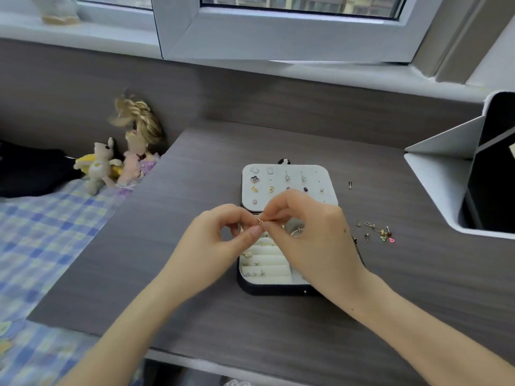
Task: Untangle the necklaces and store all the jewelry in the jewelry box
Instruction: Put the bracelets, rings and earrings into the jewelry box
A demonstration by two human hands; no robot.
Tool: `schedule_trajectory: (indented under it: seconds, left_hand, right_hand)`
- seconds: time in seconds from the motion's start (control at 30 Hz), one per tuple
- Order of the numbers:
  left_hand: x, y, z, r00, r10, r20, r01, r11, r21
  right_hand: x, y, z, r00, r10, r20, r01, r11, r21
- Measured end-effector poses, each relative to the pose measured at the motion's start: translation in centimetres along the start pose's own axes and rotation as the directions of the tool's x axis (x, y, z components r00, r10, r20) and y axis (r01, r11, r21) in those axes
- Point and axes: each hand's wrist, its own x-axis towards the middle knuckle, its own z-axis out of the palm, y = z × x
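Item 1. Two bare forearms (125,324), entering from six o'clock and converging over the desk (195,288).

Item 2. Left hand (214,240), fingers curled, thumb and forefinger pinching a small gold earring (260,220). Right hand (309,232), likewise curled, pinching the same piece from its three o'clock side. Both were raised just above the box, presumably so the tiny piece could be worked under the eye and anything dropped would land in the tray. Which part each hand held was too small to tell.

Item 3. Jewelry box (267,289), black, open, directly beneath the hands. Cream ring rolls in the base carried several small earrings; the right-hand compartments were largely hidden by the right hand. Lid panel (328,174), lying back at twelve o'clock, with studs pinned in rows, seemingly paired.

Item 4. Loose pieces (379,232), a small scatter on the desk at three o'clock of the box, not yet stored and handy to the right hand. Single stud (350,185), apart at two o'clock.

Item 5. Necklaces: none could be made out.

Item 6. Further out: plush toys (103,165) and a doll (139,135) at ten o'clock, at the head of a checked sheet (41,232); a white stand (446,168) at two o'clock.
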Motion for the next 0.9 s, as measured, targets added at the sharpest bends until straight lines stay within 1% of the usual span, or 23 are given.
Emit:
schedule_trajectory:
  seconds: [0.07, 0.13, 0.17, 0.2, 0.27, 0.4, 0.57, 0.7, 0.73, 0.77, 0.8, 0.87, 0.9]
  left_hand:
    - [-0.6, -0.5, 0.3, 0.998, 0.024, -0.053, -0.019, 0.996, 0.084]
    - [-1.3, -1.0, 0.4, 0.990, 0.069, -0.123, -0.045, 0.981, 0.191]
    - [-1.7, -1.3, 0.4, 0.985, 0.079, -0.156, -0.045, 0.975, 0.216]
    - [-2.1, -1.5, 0.4, 0.979, 0.080, -0.186, -0.038, 0.974, 0.222]
    - [-2.8, -1.7, 0.6, 0.968, 0.083, -0.239, -0.026, 0.972, 0.232]
    - [-3.5, -2.0, 1.3, 0.954, 0.109, -0.279, -0.034, 0.965, 0.260]
    - [-3.3, -2.2, 1.5, 0.946, 0.111, -0.305, -0.036, 0.970, 0.240]
    - [-2.9, -1.9, 1.5, 0.947, 0.113, -0.299, -0.040, 0.970, 0.240]
    - [-2.7, -1.7, 1.4, 0.948, 0.118, -0.296, -0.046, 0.969, 0.242]
    - [-2.5, -1.5, 1.3, 0.948, 0.123, -0.295, -0.052, 0.970, 0.238]
    - [-2.1, -1.2, 1.1, 0.948, 0.127, -0.292, -0.059, 0.971, 0.233]
    - [-1.2, -0.3, 0.9, 0.955, 0.148, -0.259, -0.085, 0.967, 0.241]
    - [-0.5, 0.2, 1.0, 0.960, 0.165, -0.227, -0.105, 0.961, 0.255]
  right_hand:
    - [-0.9, 0.4, 0.4, 0.993, -0.110, -0.047, 0.103, 0.986, -0.128]
    - [-1.9, 1.0, 0.9, 0.973, -0.232, -0.014, 0.219, 0.937, -0.272]
    - [-2.3, 1.2, 1.1, 0.962, -0.271, 0.022, 0.263, 0.909, -0.323]
    - [-2.6, 1.3, 1.2, 0.954, -0.293, 0.056, 0.294, 0.886, -0.359]
    - [-2.7, 1.2, 1.3, 0.949, -0.294, 0.111, 0.314, 0.860, -0.402]
    - [-2.4, 0.7, 1.1, 0.937, -0.291, 0.195, 0.347, 0.849, -0.398]
    - [-2.2, 0.7, 1.1, 0.895, -0.299, 0.332, 0.416, 0.827, -0.377]
    - [-2.5, 1.1, 0.5, 0.886, -0.243, 0.394, 0.364, 0.891, -0.270]
    - [-2.6, 1.1, -0.1, 0.898, -0.238, 0.371, 0.345, 0.903, -0.257]
    - [-2.6, 1.2, -1.1, 0.922, -0.228, 0.312, 0.316, 0.910, -0.269]
    - [-2.6, 1.6, -2.4, 0.953, -0.208, 0.220, 0.269, 0.916, -0.299]
    - [-2.6, 3.5, -5.6, 0.994, -0.105, 0.019, 0.104, 0.917, -0.385]
    - [-2.7, 4.7, -7.3, 0.999, -0.041, -0.032, 0.023, 0.897, -0.442]
